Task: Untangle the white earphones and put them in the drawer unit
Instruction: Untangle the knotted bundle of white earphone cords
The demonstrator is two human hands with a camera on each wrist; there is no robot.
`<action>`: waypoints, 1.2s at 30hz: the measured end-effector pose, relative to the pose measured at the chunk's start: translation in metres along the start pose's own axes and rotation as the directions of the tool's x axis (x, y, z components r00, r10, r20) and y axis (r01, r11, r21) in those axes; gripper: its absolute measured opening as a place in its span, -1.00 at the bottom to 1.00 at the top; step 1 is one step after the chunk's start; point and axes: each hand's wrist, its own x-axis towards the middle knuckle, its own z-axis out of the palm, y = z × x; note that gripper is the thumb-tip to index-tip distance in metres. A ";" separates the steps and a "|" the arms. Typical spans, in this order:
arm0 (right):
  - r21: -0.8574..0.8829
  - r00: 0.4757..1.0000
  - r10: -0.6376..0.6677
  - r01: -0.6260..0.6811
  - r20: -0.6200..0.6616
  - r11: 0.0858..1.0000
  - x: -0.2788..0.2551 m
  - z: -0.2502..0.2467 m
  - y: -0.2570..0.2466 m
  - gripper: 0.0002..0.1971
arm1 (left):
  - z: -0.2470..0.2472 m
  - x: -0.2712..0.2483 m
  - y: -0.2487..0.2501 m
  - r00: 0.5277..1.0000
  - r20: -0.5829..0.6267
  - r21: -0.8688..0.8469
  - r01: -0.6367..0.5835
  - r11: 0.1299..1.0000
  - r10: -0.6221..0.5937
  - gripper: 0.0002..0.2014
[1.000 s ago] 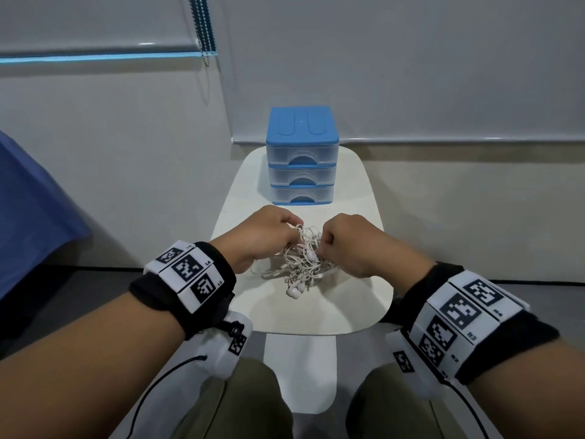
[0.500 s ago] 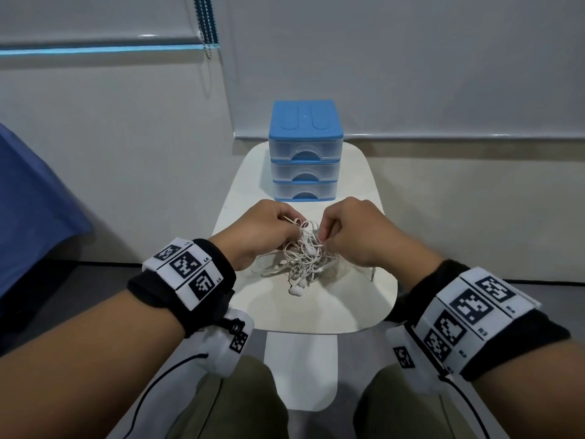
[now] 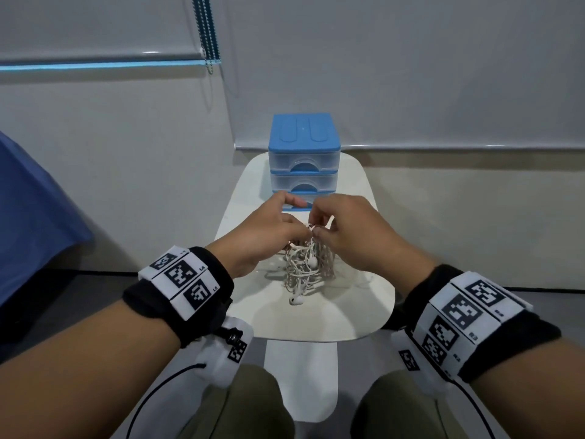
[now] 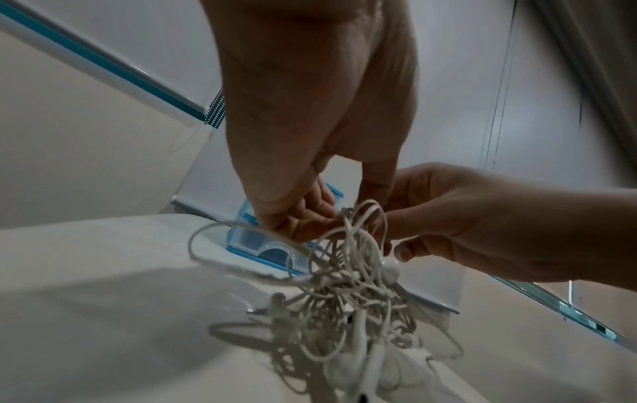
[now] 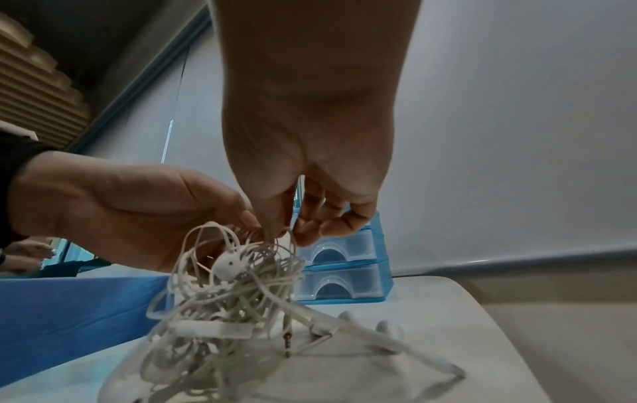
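Step in hand: untangling, early stage by the look of it. White earphones (image 3: 304,267) are one dense knot, hanging in front of the drawer unit (image 3: 304,160) with the lower loops and an earbud resting on the small white table (image 3: 348,321). Left hand (image 3: 269,229) and right hand (image 3: 351,229) meet at the top of the bundle, just in front of the unit's bottom drawer; both pinch cable strands with thumb and fingertips, other fingers loosely curled. Exactly which strand each hand holds can't be made out. In the right wrist view an inline remote and a jack plug hang low in the tangle, on the side away from the unit. All three drawers look closed. Next move, my read: find a free end (plug or bud), feed it back through the loops and avoid pulling the hands apart, which would likely tighten the knot. One hand then has to let go to open a drawer.
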 end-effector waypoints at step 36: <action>0.980 0.936 0.326 -0.175 0.135 0.096 0.001 -0.036 -0.011 -0.77 | -0.005 -0.005 -0.011 0.985 0.126 0.307 -0.155 0.939 0.122 -0.82</action>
